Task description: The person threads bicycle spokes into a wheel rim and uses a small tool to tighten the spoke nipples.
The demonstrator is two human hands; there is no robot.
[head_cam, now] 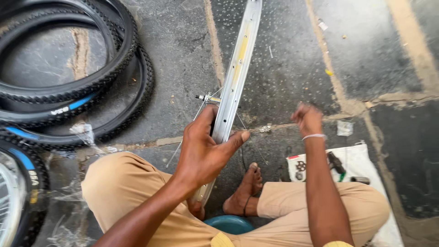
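A bare silver bicycle wheel rim (238,64) stands upright on edge between my knees, seen edge-on, with its hub axle (204,97) and thin spokes showing to the left. My left hand (206,148) is wrapped around the rim's near part, thumb on one side and fingers on the other. My right hand (308,120) is off to the right of the rim, blurred, fingers curled near a small metal part (265,129) on the floor; whether it holds anything cannot be told.
Several black bicycle tyres (68,87) lie stacked at the left, with another wheel (18,192) at the lower left. A white sack (361,160) with small tools and parts lies at the right. A blue stool (230,224) shows beneath me. The floor is dark stone.
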